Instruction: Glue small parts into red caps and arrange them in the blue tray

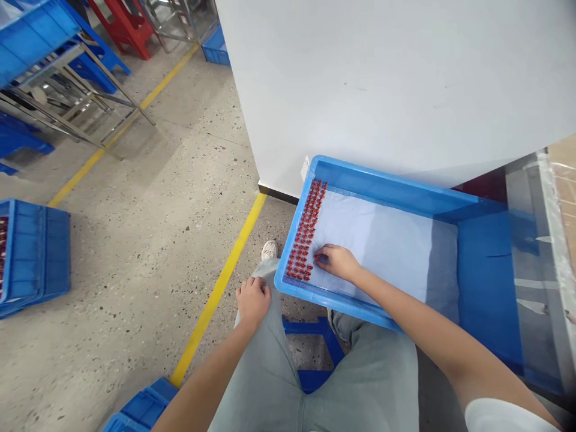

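Note:
My right hand reaches into a blue plastic tray, its thumb and fingers pinched on a small red piece just above the lining. Beside it, several rows of small shiny red pieces stand along the tray's left end; their exact kind is too small to tell. A pale sheet lines the tray floor. Outside the tray, my left hand rests on my left knee with its fingers curled in. Whatever may be inside that hand is hidden.
A large white panel rises behind the tray. Blue crates stand on the floor at left, and another blue crate is at the bottom. Metal-framed stands and a red stool are at upper left. Yellow lines cross the floor.

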Demonstrator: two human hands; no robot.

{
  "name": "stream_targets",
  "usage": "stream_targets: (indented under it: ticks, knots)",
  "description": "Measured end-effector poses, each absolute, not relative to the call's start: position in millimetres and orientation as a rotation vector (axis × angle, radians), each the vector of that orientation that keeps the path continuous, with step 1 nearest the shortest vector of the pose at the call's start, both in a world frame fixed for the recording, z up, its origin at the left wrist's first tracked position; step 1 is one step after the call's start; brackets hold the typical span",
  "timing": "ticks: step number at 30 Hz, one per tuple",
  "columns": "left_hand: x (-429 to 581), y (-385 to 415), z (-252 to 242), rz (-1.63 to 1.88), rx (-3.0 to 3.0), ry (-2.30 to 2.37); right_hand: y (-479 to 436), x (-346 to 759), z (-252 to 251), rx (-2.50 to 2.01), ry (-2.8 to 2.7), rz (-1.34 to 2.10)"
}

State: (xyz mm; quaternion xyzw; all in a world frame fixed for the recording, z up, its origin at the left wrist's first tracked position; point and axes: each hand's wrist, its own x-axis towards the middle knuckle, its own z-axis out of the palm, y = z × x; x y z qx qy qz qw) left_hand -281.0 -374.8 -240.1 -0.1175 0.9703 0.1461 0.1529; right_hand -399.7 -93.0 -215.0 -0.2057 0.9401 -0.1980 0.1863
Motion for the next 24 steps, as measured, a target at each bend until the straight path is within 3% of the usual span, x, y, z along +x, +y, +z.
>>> stream_targets:
  ticks: [24]
  knots:
    - [-280.3,-376.1,-240.5,0.413,-0.319,2.798,-94.7,-396.6,-211.0,-0.535,2.674,-0.459]
